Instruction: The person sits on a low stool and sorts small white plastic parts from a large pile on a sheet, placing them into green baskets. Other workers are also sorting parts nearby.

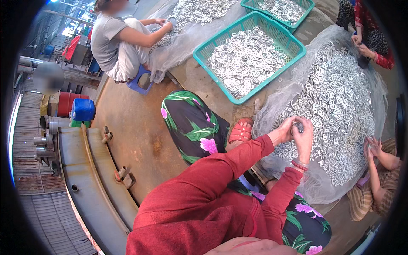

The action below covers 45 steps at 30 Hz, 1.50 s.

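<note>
My left hand (284,131) and my right hand (303,140) meet over the near left edge of a large pile of small silvery metal buckle-like pieces (331,97). The fingers of both hands are curled in around a small grey metal piece (299,126); its exact shape is partly hidden by the fingers. A red bead bracelet (299,165) circles my right wrist. Beneath the pile lies a sheet of translucent white netting (272,100), bunched up along its near edge.
Past my knee stands a green plastic basket (248,100) of flat metal pieces, with a second green basket (312,6) behind. Co-workers' hands (372,147) are at the pile's right and far edges. A person (106,46) sits on a blue stool (140,83) at far left.
</note>
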{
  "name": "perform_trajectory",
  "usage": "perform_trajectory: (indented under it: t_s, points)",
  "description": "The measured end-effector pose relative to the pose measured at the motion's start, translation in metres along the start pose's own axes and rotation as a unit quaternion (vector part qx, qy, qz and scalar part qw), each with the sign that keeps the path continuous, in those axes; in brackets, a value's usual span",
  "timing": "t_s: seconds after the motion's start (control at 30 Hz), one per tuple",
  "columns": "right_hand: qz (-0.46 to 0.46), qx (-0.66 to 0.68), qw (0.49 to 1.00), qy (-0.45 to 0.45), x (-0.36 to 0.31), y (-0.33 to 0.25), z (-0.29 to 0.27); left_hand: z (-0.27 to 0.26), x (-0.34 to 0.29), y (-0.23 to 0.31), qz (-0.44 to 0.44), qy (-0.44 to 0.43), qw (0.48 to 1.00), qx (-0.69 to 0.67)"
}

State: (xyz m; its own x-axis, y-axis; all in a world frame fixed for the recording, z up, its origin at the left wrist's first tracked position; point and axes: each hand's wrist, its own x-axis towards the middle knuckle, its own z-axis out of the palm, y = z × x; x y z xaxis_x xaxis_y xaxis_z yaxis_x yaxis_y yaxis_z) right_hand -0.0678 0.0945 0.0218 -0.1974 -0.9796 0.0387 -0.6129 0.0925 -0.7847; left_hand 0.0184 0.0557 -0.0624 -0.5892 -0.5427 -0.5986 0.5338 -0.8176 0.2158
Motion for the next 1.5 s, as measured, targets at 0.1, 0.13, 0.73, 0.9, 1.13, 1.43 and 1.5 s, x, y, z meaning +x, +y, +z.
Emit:
perform_trajectory:
  t_s: [0.1, 0.13, 0.73, 0.9, 1.13, 1.43, 1.5]
  points:
    - [-0.043, 0.050, 0.994, 0.092, -0.004, -0.008, 0.000, 0.011, 0.010, 0.005, -0.039, -0.035, 0.988, -0.145]
    - [-0.046, 0.042, 0.990, 0.128, -0.001, -0.002, -0.009, 0.016, 0.013, 0.014, -0.023, -0.049, 0.987, -0.152]
    - [0.154, -0.038, 0.977, 0.141, 0.013, 0.202, -0.025, 0.023, 0.130, 0.029, 0.358, -0.010, 0.628, 0.691]
    - [0.310, -0.280, 0.898, 0.138, 0.032, 0.182, -0.008, 0.041, 0.136, -0.009, 0.428, 0.013, 0.406, 0.807]
    - [0.129, -0.227, 0.960, 0.104, 0.009, 0.181, 0.026, -0.009, 0.093, -0.029, 0.370, -0.045, 0.528, 0.763]
    - [0.340, 0.522, 0.751, 0.219, -0.013, 0.142, 0.022, 0.019, 0.033, 0.013, 0.325, -0.054, 0.484, 0.811]
    - [0.272, 0.715, 0.617, 0.185, -0.031, 0.174, 0.020, 0.018, 0.037, 0.013, 0.377, -0.033, 0.455, 0.806]
